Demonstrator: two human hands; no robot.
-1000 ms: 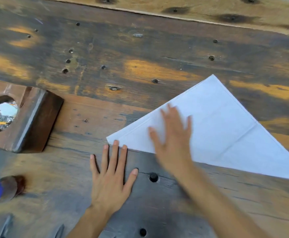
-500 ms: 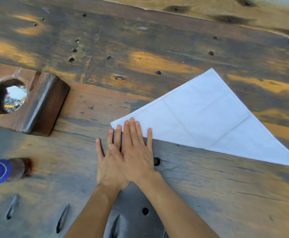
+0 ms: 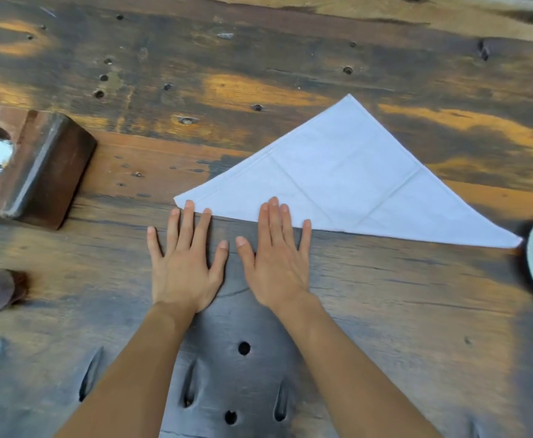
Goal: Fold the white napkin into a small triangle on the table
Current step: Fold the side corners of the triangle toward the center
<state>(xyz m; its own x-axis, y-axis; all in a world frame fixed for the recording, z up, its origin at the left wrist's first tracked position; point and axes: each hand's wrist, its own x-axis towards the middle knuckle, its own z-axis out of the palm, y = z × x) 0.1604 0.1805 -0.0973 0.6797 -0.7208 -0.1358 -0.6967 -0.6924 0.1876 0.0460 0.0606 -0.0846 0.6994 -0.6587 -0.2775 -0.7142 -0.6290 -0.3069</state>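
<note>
A white napkin [image 3: 337, 181], folded into a large triangle, lay on the worn wooden bench [image 3: 385, 311]. Both grips were spread flat: left hand [image 3: 184, 263] at the napkin's near-left corner, right hand [image 3: 276, 257] fingertips on its long near edge. No writing was legible.

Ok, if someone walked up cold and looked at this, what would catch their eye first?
The white napkin, already folded into a large triangle, stands out brightly against the dark, weathered wooden table, right of centre. Next come the two bare hands lying flat and open side by side at its near edge: the left hand by the napkin's left corner, the right hand with fingertips on the cloth. A wooden block with a round hole sits far left.
</note>
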